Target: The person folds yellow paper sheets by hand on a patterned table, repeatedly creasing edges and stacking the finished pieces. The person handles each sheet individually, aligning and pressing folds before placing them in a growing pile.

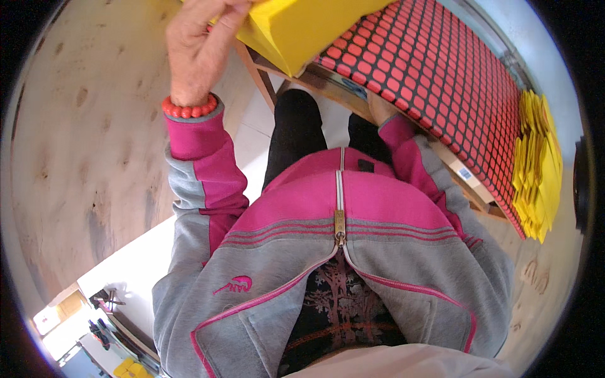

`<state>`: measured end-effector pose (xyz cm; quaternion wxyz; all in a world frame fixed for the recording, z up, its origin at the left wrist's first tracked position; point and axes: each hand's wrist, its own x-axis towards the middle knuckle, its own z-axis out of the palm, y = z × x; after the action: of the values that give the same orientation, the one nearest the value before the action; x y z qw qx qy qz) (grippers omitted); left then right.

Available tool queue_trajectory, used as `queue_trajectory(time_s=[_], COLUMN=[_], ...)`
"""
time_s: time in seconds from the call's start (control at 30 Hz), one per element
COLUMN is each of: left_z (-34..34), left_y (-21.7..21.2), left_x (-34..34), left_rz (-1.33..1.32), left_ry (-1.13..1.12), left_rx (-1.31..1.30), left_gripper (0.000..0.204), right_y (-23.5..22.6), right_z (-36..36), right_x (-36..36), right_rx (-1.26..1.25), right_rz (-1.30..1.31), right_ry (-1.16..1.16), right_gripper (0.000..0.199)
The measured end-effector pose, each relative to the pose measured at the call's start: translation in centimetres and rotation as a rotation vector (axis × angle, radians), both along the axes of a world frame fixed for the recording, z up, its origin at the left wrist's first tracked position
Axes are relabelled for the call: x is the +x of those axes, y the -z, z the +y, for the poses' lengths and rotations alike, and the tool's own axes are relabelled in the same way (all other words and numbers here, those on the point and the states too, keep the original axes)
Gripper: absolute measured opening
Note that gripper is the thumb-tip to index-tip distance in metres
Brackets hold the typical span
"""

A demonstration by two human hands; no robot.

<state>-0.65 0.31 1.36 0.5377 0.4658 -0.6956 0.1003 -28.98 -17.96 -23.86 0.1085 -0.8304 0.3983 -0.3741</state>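
Note:
At the top of the head view, my left hand (200, 47) is closed, its thumb and fingers pinching the near left edge of a yellow folded paper piece (283, 31). The fingertips are partly cut off by the picture's edge. This yellow piece has a crisp fold and lies over the left part of a table covered in red-and-black patterned cloth (435, 69). My right hand (380, 108) reaches in below the tabletop's front edge, by an open shelf or drawer space. Its fingers are hidden there.
A stack of yellow folded paper pieces (537, 167) sits at the table's right end. On the left is a wide pale wooden board (94, 138). My legs (295, 120) are beneath the table's near edge. More yellow items (131, 368) show at lower left.

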Motion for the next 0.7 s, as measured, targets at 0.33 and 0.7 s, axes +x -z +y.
queue_trajectory(time_s=[0.33, 0.7], left_z=[0.3, 0.3], left_y=[-0.5, -0.8], left_x=[0.2, -0.3], left_rz=[0.106, 0.088], left_ry=[0.043, 0.014], left_rx=[0.103, 0.055], left_gripper=[0.021, 0.024], right_y=[-5.7, -30.0], right_z=[4.0, 7.5], right_x=[-0.9, 2.5], right_rx=[0.066, -0.38], right_rz=[0.604, -0.034], right_ry=[-0.105, -0.881], right_gripper=[0.049, 0.019])
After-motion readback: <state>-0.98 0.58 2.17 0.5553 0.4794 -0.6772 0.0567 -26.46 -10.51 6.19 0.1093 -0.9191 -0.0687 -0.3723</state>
